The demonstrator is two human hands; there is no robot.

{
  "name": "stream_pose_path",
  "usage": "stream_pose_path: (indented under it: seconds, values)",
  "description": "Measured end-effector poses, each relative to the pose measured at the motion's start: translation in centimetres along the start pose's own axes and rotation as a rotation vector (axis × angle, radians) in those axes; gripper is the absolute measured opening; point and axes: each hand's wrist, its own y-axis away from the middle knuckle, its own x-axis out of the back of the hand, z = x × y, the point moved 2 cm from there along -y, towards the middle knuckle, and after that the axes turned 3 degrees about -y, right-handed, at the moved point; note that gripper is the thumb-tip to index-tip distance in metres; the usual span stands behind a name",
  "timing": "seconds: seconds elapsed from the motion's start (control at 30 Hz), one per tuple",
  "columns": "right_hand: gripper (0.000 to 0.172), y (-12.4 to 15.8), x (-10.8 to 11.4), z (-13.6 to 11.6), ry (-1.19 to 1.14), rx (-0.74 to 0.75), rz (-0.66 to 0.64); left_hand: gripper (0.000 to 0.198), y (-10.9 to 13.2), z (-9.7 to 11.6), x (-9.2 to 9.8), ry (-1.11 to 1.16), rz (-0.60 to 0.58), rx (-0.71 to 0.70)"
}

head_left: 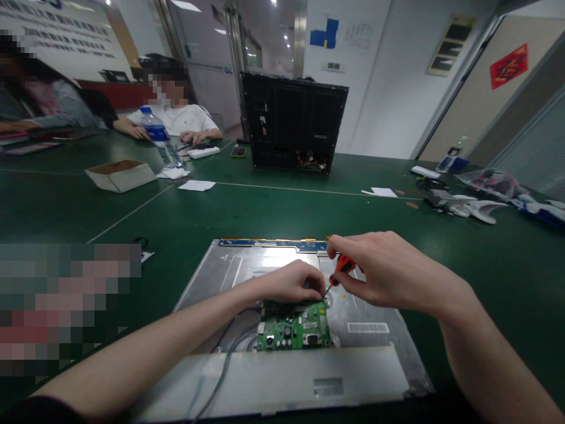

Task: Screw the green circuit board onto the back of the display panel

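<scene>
A silver metal display panel [368,353] lies flat in front of me with a green circuit board [293,333] on it. In my right hand [388,268] is a screwdriver [344,266] with an orange-and-black handle. It is tilted, its tip down at the board's far right corner. My left hand [295,281] rests over the board's far edge, its fingers curled together beside the screwdriver tip. Whatever those fingers pinch, if anything, is hidden. Along the panel's far edge runs a blue circuit strip [265,242]. A grey cable [224,368] crosses the panel at the left.
A black monitor back housing [295,123] stands upright across the green table [273,212]. To the left are a white open box [121,176] and a water bottle [161,138]. Tools and plastic bags [494,184] lie at the right. Two people sit at the far left.
</scene>
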Motion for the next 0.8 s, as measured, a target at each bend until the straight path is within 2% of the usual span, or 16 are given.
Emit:
stream_pose_path:
  seconds: [0.23,0.3,0.43,0.57,0.67,0.8]
  values:
    - [0.011,-0.38,-0.08,-0.18,0.123,-0.050,-0.015,0.011,0.06,-0.20,-0.08,-0.017,0.001,-0.004]
    - [0.007,-0.35,-0.03,-0.24,0.100,-0.034,-0.006,0.010,0.09,-0.29,-0.10,-0.003,-0.003,-0.003]
    - [0.013,-0.16,0.08,-0.29,0.032,-0.004,0.011,0.006,0.09,-0.33,-0.01,-0.009,-0.003,-0.021]
    - [0.015,-0.22,0.00,-0.15,0.104,-0.052,0.001,0.006,0.07,-0.23,0.05,-0.021,-0.008,-0.020]
    - [0.010,-0.24,-0.07,-0.14,0.098,-0.030,-0.002,0.010,0.11,-0.10,0.04,-0.015,-0.014,-0.017]
    - [0.013,-0.17,-0.05,-0.13,0.072,-0.021,0.020,0.007,0.15,0.06,0.06,-0.007,-0.002,-0.012]
